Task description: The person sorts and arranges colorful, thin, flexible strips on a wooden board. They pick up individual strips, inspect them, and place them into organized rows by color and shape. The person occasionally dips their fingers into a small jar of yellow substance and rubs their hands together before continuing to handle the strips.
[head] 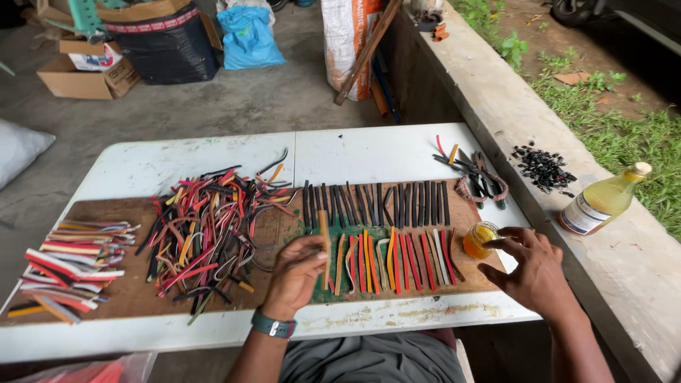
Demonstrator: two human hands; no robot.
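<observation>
Hands: left [298, 273] grips strip [325, 245]; right [532, 273] half-hides cup [479, 240].

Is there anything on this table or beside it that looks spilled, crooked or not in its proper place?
Yes. A bottle of yellow liquid lies tilted on the concrete ledge, not upright. Near it, small black bits lie scattered loose. On the wooden board, the heap of coloured strips is tangled, unlike the neat rows.

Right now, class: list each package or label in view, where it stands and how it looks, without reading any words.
Bottle: on ledge, right; yellow liquid, white label.
Sack: top centre; white and orange.
Cardboard box: top left; brown, open.
Blue bag: floor, top; crumpled.
</observation>
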